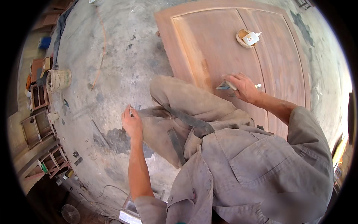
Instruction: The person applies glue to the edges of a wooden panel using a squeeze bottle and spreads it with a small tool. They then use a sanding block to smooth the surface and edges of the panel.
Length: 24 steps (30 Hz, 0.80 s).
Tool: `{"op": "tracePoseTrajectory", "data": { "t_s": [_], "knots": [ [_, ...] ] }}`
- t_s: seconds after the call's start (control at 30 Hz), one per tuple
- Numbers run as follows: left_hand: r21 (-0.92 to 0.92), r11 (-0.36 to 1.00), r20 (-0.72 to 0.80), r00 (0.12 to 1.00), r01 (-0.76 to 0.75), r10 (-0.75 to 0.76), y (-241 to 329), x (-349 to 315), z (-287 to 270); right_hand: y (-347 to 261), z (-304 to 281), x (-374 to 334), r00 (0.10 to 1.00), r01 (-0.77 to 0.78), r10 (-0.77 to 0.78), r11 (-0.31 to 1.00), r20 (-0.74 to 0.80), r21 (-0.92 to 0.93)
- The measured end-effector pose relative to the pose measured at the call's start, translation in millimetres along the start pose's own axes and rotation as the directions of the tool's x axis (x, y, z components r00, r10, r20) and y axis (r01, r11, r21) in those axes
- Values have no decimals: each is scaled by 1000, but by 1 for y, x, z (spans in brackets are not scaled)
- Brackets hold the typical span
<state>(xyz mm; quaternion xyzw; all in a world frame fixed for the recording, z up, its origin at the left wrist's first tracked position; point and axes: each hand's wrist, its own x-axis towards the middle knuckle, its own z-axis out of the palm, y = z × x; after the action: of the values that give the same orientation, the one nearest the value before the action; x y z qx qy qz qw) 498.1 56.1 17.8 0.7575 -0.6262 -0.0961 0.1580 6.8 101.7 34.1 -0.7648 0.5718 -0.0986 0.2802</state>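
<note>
My right hand [244, 87] is closed around a putty knife [226, 85] with a flat, bluish-grey blade. It is held low over the left panel of a reddish-brown wooden door [220, 41], which lies flat at the front right. A pale, orange-streaked strip runs along that panel's left edge. Out to the left, beside my knee, my left hand [132, 122] is closed with its fingers pinched on something small and dark that I cannot make out. A round bowl [239, 36] of brownish stuff rests on the door, with a white squeeze bottle [251, 38] lying in it.
A stained bucket [59, 81] stands on the concrete floor [123, 48] at the left. Wooden frames [39, 128] line the left side, and an orange hose [103, 48] trails across the floor. A metal-sided box [129, 215] sits near my left elbow, and a fan [71, 214] stands lower left.
</note>
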Motion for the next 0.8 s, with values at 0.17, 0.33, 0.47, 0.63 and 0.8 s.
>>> {"op": "tracePoseTrajectory", "data": {
  "t_s": [0.17,0.33,0.47,0.63,0.8],
  "knots": [
    [-365,894,-16,962,-260,274,66,-9,-3,-51,-29,33,869,-236,450,743,-207,627],
    [-819,531,422,855,217,301,214,-26,2,-90,-57,43,949,-220,310,510,61,832],
    [-727,687,430,782,3,452,219,-20,8,-68,-25,24,936,-191,353,521,-6,832],
    [-473,872,-10,991,-125,136,84,11,16,29,30,-69,428,-789,888,276,168,549],
    [-210,968,-84,989,-139,124,-2,20,0,42,37,-75,257,-694,930,-11,262,720]
  ]
}}
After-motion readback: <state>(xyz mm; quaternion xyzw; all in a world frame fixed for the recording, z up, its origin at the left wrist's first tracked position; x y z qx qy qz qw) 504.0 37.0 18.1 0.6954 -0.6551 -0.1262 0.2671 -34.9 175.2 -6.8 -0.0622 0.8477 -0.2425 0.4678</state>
